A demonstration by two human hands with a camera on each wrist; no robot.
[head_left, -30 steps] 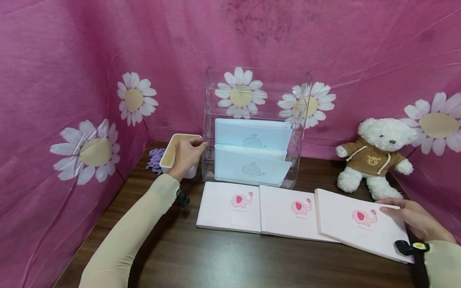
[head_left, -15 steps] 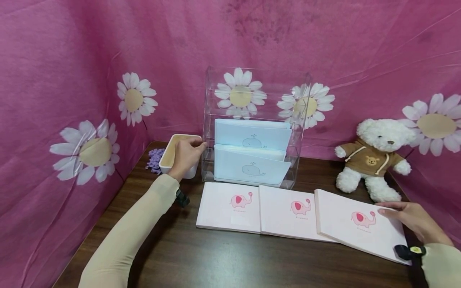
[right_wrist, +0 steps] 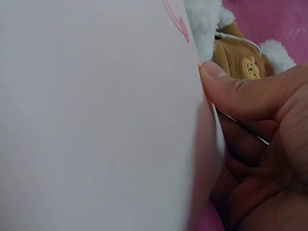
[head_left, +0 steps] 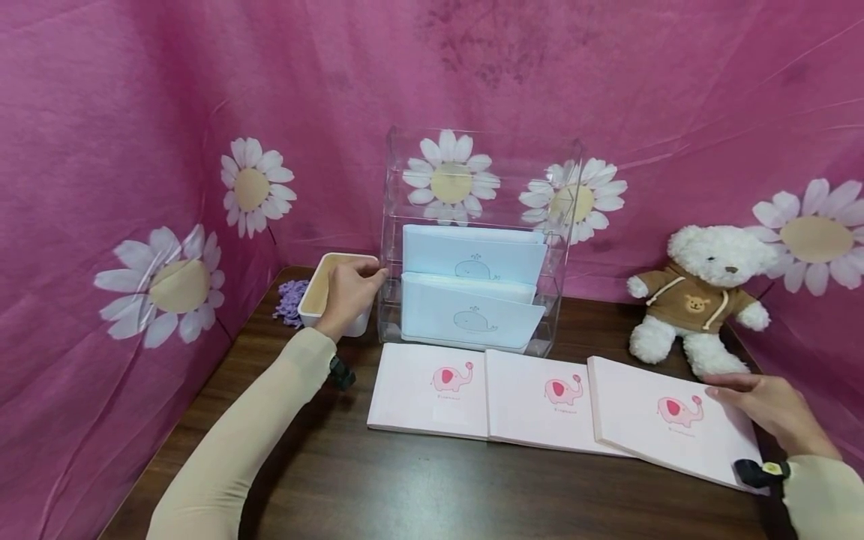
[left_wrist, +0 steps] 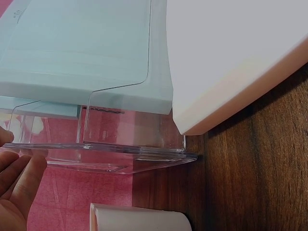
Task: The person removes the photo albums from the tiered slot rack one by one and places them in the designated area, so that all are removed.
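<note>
In the head view, my left hand (head_left: 351,296) pinches the left side edge of a clear acrylic rack (left_wrist: 115,150) between thumb and fingers. Light blue whale notebooks (head_left: 432,319) stand on two of its tiers. My right hand (head_left: 776,412) grips the right edge of a pink elephant notebook (head_left: 634,397), thumb on the cover and fingers beneath. That notebook's left end overlaps a middle pink notebook (head_left: 516,405). Another pink notebook (head_left: 405,390) lies at the left of the row, in front of the rack. The right wrist view shows the thumb (right_wrist: 236,94) on the notebook's edge.
A white bin (head_left: 310,300) stands beside the rack, partly behind my left hand, with purple flowers (head_left: 290,300) next to it. A white teddy bear (head_left: 722,255) in a brown hoodie sits behind my right hand. Pink daisy-printed cloth (head_left: 324,112) hangs behind the wooden table (head_left: 405,487).
My right hand has shifted slightly left, its thumb still on the pink notebook's edge. My left hand has stayed at the rack's side.
</note>
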